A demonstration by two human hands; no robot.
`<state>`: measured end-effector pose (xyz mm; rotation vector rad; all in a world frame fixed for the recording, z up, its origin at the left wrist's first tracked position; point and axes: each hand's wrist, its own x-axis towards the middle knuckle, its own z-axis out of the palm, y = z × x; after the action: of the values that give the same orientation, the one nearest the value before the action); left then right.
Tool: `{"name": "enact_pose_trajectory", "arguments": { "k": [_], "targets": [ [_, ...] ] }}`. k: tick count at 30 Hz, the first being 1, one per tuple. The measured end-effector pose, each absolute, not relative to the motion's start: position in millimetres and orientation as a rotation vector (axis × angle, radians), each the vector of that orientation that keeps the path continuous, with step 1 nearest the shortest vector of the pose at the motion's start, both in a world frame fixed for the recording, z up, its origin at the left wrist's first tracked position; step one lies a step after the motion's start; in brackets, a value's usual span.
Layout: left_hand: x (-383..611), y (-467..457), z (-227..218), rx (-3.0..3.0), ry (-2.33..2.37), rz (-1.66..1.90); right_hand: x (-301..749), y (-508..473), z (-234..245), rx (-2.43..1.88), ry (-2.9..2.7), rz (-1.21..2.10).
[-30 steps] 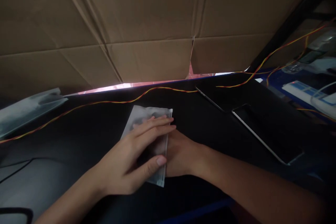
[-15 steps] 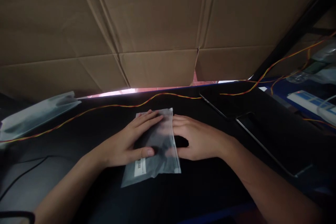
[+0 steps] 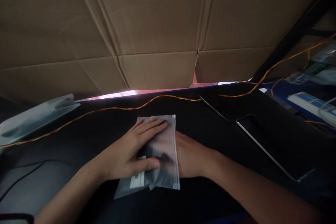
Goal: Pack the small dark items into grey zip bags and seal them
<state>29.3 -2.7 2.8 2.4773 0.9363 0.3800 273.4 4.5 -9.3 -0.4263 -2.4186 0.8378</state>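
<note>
Pressing the frosted translucent plastic zip bag (image 3: 165, 175) onto the black desk (image 3: 99, 129), your left grip (image 3: 131, 150) is lying spread on top. Your right grip (image 3: 193, 154) is now sliding under its edge, fingers hidden, so I cannot tell whether it is pinching.

Bag's (image 3: 160, 161) white label (image 3: 138, 181) — print unreadable.

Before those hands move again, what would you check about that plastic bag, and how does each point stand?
1. Left hand lies flat on the plastic bag: ok.
2. Right hand has a grip on the bag's right edge: cannot tell, its fingertips are hidden behind the bag.
3. Dark item sits inside the bag: ok.
4. White label is readable: not ok, blurred.
5. Red-yellow wire lies apart from the bag: ok.
</note>
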Motion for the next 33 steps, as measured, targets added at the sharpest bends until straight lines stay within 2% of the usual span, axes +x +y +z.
{"name": "enact_pose_trajectory", "arguments": {
  "k": [4, 10, 16, 24, 28, 33],
  "targets": [
    [23.8, 0.1, 1.6, 2.477, 0.959, 0.429, 303.0, 22.4, 7.2, -0.551, -2.333, 1.21],
    [24.7, -0.5, 3.9, 2.512, 1.014, 0.403, 317.0, 42.1, 1.4, -1.155, -2.091, 1.051],
    [27.7, -3.4, 7.3, 2.431, 1.036, 0.435, 313.3, 39.9, -9.5, -1.367, -1.911, 1.301],
    [54.3, -6.1, 3.2, 2.217, 1.225, 0.742, 289.8, 28.8, -9.5, -1.209, -1.805, 1.566],
    [61.2, -8.8, 7.1, 1.988, 1.246, 0.695, 279.4, 15.3, -3.6, -1.109, -1.758, 1.573],
    [60.6, -6.5, 6.9, 1.974, 1.328, 0.786, 278.9, 10.6, -1.1, -1.099, -1.78, 1.68]
  ]
}}
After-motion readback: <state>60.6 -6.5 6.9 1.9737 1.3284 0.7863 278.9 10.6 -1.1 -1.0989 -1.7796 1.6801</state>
